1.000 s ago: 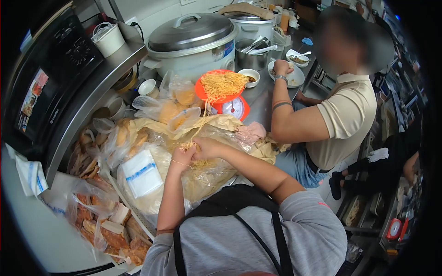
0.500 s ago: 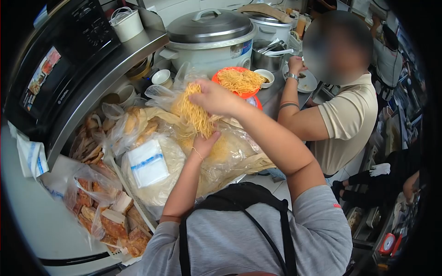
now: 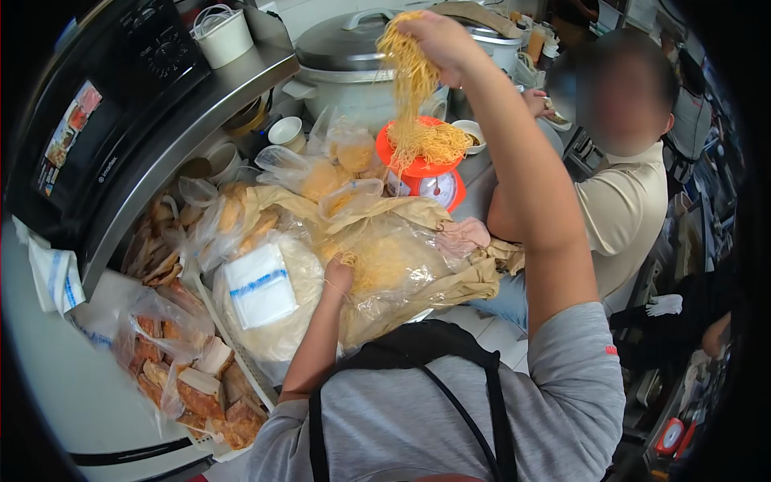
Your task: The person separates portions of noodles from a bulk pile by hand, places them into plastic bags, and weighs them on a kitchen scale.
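Observation:
My right hand (image 3: 443, 44) is raised over the weighing scale, closed around a bundle of thin yellow noodles (image 3: 411, 68). Its strands hang down to the noodles (image 3: 440, 145) heaped on the scale's orange pan (image 3: 387, 153). Below the pan, the scale's round dial (image 3: 438, 189) faces me. My left hand (image 3: 339, 275) is at the open clear plastic bag (image 3: 409, 249), its fingers curled on some noodles there. More noodles (image 3: 373, 269) lie inside this bag, partly hidden by the plastic.
Small knotted bags (image 3: 321, 178) sit left of the scale, near a white cup (image 3: 287, 134). Behind stands a large lidded cooker (image 3: 341, 92). A folded white cloth (image 3: 261, 285) lies on another bag. Roasted meat pieces (image 3: 201, 394) are at lower left. A co-worker (image 3: 626, 201) stands at right.
My right hand has lifted the noodles up and right, from above the bag to over the scale. My left hand has moved down slightly. The co-worker has shifted right.

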Action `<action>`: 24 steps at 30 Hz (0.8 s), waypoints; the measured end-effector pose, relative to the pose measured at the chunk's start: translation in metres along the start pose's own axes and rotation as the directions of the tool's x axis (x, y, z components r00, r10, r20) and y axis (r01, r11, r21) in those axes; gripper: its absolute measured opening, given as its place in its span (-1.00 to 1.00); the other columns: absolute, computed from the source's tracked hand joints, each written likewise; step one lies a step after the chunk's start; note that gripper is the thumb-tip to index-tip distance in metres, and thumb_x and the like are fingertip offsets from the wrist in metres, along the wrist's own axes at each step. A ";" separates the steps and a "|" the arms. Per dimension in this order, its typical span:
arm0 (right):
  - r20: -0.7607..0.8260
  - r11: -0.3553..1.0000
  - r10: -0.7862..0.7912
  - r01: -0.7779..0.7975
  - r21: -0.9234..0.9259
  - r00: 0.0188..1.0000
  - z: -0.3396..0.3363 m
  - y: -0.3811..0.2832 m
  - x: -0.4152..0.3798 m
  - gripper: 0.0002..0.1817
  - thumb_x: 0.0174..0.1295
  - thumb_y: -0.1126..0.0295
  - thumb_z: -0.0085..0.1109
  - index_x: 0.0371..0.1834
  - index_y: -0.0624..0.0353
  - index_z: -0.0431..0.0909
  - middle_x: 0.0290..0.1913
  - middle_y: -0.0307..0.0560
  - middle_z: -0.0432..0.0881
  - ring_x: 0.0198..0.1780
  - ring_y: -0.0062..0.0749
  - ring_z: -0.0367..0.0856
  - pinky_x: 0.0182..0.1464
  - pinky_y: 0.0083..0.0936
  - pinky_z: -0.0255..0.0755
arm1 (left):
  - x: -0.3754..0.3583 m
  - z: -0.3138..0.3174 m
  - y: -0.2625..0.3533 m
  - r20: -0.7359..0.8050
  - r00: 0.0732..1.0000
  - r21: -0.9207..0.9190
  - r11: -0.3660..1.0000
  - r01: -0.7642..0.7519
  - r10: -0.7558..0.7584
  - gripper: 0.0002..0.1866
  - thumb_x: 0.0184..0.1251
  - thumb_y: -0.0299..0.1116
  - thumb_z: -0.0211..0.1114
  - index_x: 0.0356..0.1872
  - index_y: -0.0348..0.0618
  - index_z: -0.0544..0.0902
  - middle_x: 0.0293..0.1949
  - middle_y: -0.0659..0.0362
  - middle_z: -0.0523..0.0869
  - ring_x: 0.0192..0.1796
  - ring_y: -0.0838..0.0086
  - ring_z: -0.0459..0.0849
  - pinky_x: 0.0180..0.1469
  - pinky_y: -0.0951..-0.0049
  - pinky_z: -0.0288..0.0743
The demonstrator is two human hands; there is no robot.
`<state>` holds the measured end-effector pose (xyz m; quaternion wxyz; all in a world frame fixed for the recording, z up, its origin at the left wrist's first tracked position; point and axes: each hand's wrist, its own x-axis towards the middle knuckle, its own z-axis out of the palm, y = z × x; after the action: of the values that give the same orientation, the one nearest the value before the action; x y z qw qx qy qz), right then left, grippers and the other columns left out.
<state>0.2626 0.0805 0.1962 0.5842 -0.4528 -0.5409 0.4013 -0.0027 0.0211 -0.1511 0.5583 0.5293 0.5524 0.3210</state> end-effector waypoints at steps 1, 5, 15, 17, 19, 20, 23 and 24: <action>0.012 1.000 -0.022 0.022 0.011 1.000 -0.011 0.004 0.011 -0.79 0.05 0.30 -0.01 -0.38 0.22 0.42 -0.47 -0.06 0.52 -0.48 -0.36 0.52 -0.42 -0.39 0.45 | 0.001 -0.001 -0.002 -0.016 0.998 0.012 0.998 0.065 -0.065 -0.69 0.02 -0.51 -0.04 -0.15 -0.30 0.46 -0.45 0.15 0.54 -0.49 0.54 0.43 -0.44 0.56 0.33; -0.128 0.980 0.005 -0.030 -0.195 0.992 -0.019 0.010 0.014 -0.83 0.12 0.40 -0.09 -0.25 0.24 0.33 -0.41 -0.11 0.50 -0.41 -0.46 0.54 -0.42 -0.51 0.48 | -0.007 -0.002 0.011 0.032 0.994 0.024 0.994 0.107 -0.108 -0.57 -0.01 -0.49 -0.09 -0.03 -0.36 0.38 -0.40 0.08 0.54 -0.42 0.52 0.46 -0.41 0.58 0.34; -0.064 0.438 0.391 -0.247 -0.864 0.918 -0.047 0.128 0.012 -0.59 -0.06 0.22 0.06 -0.22 0.32 0.49 -0.21 0.15 0.54 -0.18 -0.14 0.52 -0.17 -0.40 0.40 | -0.001 -0.002 -0.004 0.086 0.994 0.202 0.978 0.044 -0.062 -0.58 0.01 -0.41 -0.02 -0.04 -0.33 0.38 -0.35 0.04 0.55 -0.37 0.45 0.48 -0.31 0.50 0.35; -0.060 0.479 0.259 -0.182 -0.859 0.964 -0.048 0.128 0.001 -0.55 -0.08 0.18 0.08 -0.17 0.30 0.48 -0.18 0.15 0.53 -0.12 -0.11 0.49 -0.08 -0.43 0.36 | -0.016 -0.001 0.022 0.173 0.984 0.336 0.942 -0.015 -0.046 -0.57 0.02 -0.35 0.04 -0.04 -0.31 0.38 -0.31 -0.01 0.56 -0.33 0.36 0.52 -0.26 0.47 0.37; -0.064 0.485 0.135 -0.123 -0.866 0.989 -0.044 0.104 -0.014 -0.52 -0.08 0.17 0.11 -0.11 0.28 0.45 -0.14 0.14 0.51 -0.08 -0.12 0.48 -0.03 -0.43 0.33 | -0.017 0.000 0.021 0.225 0.973 0.555 0.814 -0.173 0.053 -0.55 0.00 -0.30 0.10 -0.04 -0.30 0.39 -0.23 -0.06 0.54 -0.22 0.25 0.52 -0.17 0.42 0.37; -0.062 0.535 0.082 -0.097 -0.839 0.995 -0.045 0.097 -0.020 -0.51 -0.08 0.17 0.11 -0.10 0.28 0.44 -0.14 0.14 0.51 -0.08 -0.11 0.48 -0.03 -0.42 0.33 | -0.018 0.000 0.020 0.256 0.962 0.652 0.719 -0.241 0.090 -0.53 -0.01 -0.28 0.12 -0.04 -0.29 0.39 -0.18 -0.09 0.53 -0.16 0.20 0.52 -0.12 0.40 0.36; -0.042 0.711 0.027 -0.049 -0.701 0.999 -0.045 0.080 -0.053 -0.53 -0.04 0.22 0.12 -0.08 0.29 0.42 -0.23 0.06 0.54 -0.18 -0.27 0.51 -0.14 -0.49 0.36 | -0.031 0.006 0.048 0.315 0.949 0.785 0.564 -0.257 -0.005 -0.50 -0.04 -0.22 0.17 -0.04 -0.27 0.40 -0.07 -0.12 0.46 0.00 0.12 0.43 0.01 0.35 0.30; -0.015 0.773 0.037 -0.038 -0.633 0.999 -0.048 0.079 -0.065 -0.56 -0.01 0.26 0.11 -0.08 0.29 0.41 -0.27 0.00 0.54 -0.23 -0.36 0.51 -0.18 -0.54 0.37 | -0.039 0.008 0.066 0.328 0.944 0.817 0.511 -0.268 -0.029 -0.49 -0.04 -0.21 0.17 -0.03 -0.26 0.40 -0.06 -0.11 0.45 0.02 0.13 0.41 0.03 0.35 0.29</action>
<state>0.3056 0.0350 0.1026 0.3906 -0.6338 -0.6346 0.2074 0.0128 -0.0018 -0.0797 0.2801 0.8135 0.5083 -0.0371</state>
